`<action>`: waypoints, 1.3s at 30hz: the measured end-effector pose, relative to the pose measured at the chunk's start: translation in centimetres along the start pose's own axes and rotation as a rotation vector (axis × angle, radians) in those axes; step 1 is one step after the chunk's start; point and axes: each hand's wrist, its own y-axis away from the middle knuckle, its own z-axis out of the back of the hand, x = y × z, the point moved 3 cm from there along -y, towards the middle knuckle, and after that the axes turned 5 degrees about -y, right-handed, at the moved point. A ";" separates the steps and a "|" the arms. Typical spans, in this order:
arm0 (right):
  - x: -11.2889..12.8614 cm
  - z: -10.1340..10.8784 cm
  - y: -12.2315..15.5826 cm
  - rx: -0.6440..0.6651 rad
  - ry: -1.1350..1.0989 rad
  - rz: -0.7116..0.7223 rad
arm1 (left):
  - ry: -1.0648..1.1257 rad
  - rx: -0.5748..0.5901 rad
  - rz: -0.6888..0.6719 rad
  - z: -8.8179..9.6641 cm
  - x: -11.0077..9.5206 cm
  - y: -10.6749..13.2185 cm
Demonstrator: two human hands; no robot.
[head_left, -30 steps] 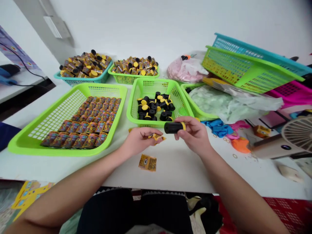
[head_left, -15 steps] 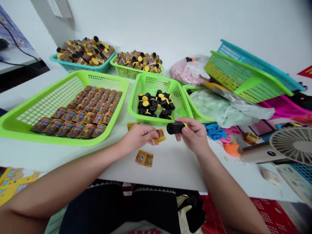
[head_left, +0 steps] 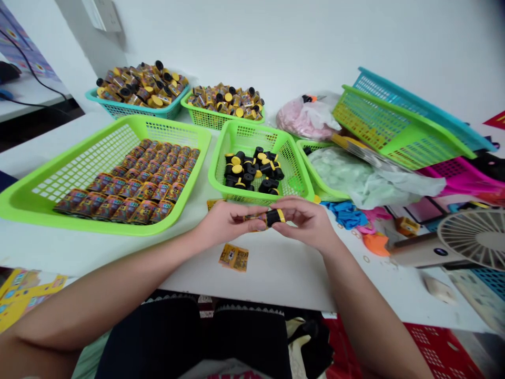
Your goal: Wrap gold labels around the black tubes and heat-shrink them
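Between my two hands lies a small black cylinder (head_left: 272, 218) with a yellow rim at its right end. My right hand (head_left: 307, 223) pinches it near that rim, fingers closed. On the other side, my left hand (head_left: 221, 225) is closed on a printed yellow sleeve (head_left: 254, 216), which meets the cylinder's left end; the fingers partly hide how far it goes on. Below the hands, a few flat printed yellow sleeves (head_left: 234, 257) lie on the white table (head_left: 276, 279). Another yellow sleeve (head_left: 212, 203) shows partly behind my left hand.
A green basket (head_left: 305, 173) of black-and-yellow cylinders stands just beyond my hands. To the left, a large green basket (head_left: 23, 202) holds rows of wrapped cylinders. Two full baskets stand behind. A fan (head_left: 477, 231), plastic bags (head_left: 355, 168) and tilted baskets (head_left: 394, 123) crowd the right.
My hands have come together. The black cylinder, held apart in my right hand before, now meets the yellow sleeve in my left hand. The view has shifted slightly.
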 end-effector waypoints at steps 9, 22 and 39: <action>-0.7 -1.8 0.1 -0.141 0.060 0.055 | 0.034 -0.020 -0.001 -0.5 0.5 0.2; 1.7 -4.6 1.4 -0.062 0.724 0.597 | 0.624 0.097 0.206 -1.9 0.1 0.1; 1.6 -5.6 1.7 -0.109 0.821 0.647 | 0.205 -0.047 -0.043 -2.1 -0.8 0.5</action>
